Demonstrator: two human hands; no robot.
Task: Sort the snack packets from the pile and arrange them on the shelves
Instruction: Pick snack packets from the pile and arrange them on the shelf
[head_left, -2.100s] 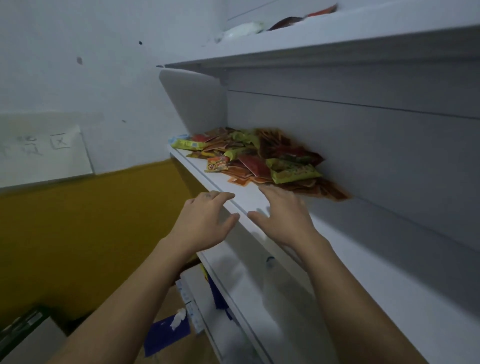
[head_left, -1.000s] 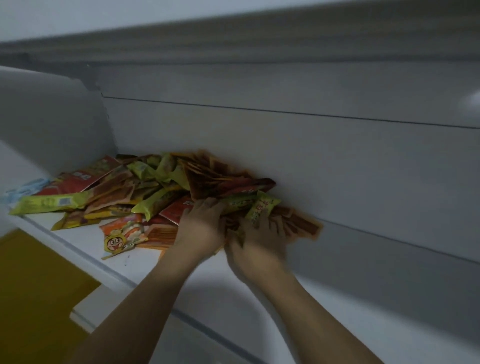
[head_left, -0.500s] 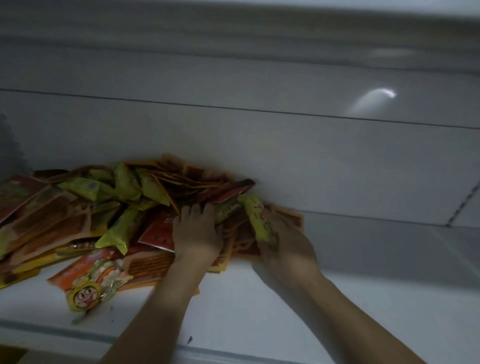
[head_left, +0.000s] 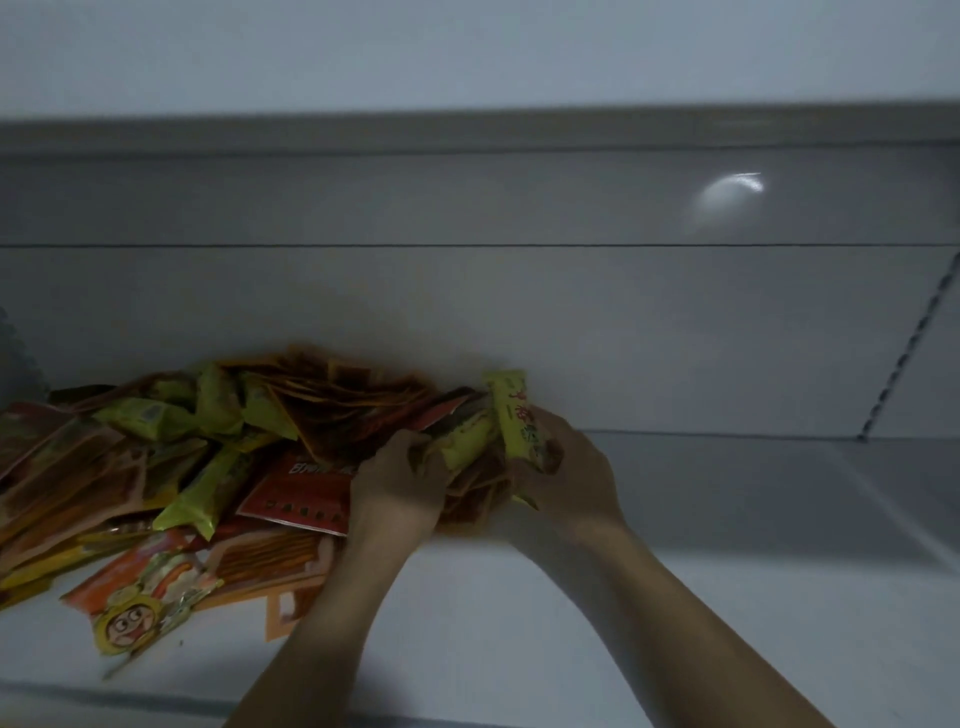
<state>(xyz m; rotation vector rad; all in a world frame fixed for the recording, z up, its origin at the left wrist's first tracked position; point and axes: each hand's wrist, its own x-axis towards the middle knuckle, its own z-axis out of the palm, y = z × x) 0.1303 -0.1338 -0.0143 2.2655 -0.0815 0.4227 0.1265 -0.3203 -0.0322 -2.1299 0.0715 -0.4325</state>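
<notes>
A pile of snack packets (head_left: 218, 441), yellow-green, red and orange-brown, lies on the white shelf (head_left: 519, 623) against its back panel, spreading to the left edge of view. My right hand (head_left: 566, 478) grips a long yellow-green packet (head_left: 514, 415) that stands nearly upright at the pile's right end. My left hand (head_left: 395, 488) is closed on brown and yellow packets (head_left: 462, 447) between the two hands. A flat red packet (head_left: 296, 488) lies just left of my left hand. An orange packet with a cartoon face (head_left: 140, 597) lies at the front left.
The shelf's bare surface runs to the right of the pile. A slotted upright (head_left: 904, 358) rises at the far right. Another shelf's underside (head_left: 467, 130) hangs overhead. The grey back panel (head_left: 519, 312) stands right behind the pile.
Both hands reached from the shelf's front edge into the pile's right end. My right hand took hold of the yellow-green packet and raised it upright; my left hand closed on packets beside it.
</notes>
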